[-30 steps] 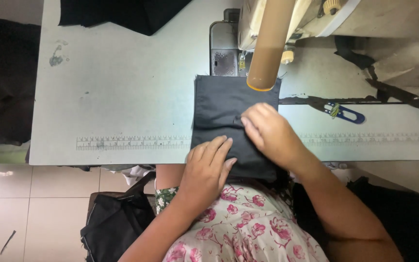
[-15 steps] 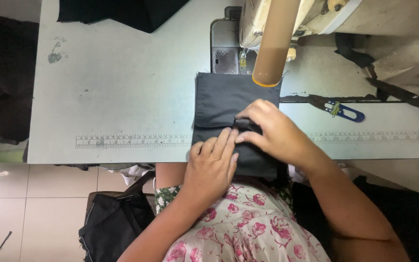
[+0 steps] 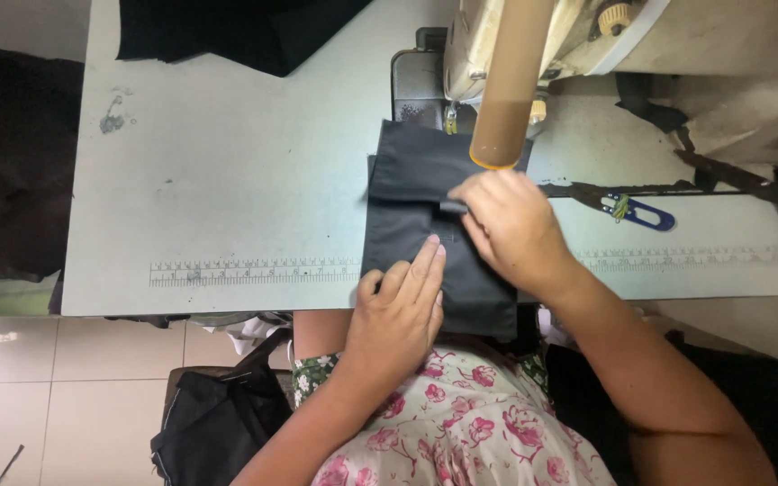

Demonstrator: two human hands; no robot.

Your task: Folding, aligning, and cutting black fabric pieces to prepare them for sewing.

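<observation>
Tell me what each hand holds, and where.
Right hand pinches the dark fabric piece at its folded edge; left hand presses flat on its lower part, gripping nothing.

A pale grey sewing table (image 3: pixel 245 162) carries dark folded fabric (image 3: pixel 425 225) under the fingers (image 3: pixel 425 270), blue-handled snips (image 3: pixel 638 212) right of them.

Matt black cloth (image 3: pixel 416 180) lies on a smooth, scuffed pale table (image 3: pixel 245 162) beside a glossy blue plastic-handled tool (image 3: pixel 646 214).

light: bright, even, soft | shadows: faint beside the sewing machine (image 3: pixel 587 45) | glare: mild sheen on its brown cylinder (image 3: pixel 508 81) | focus: cylinder blurred, table (image 3: pixel 227 180) sharp | dim: floor below the table
</observation>
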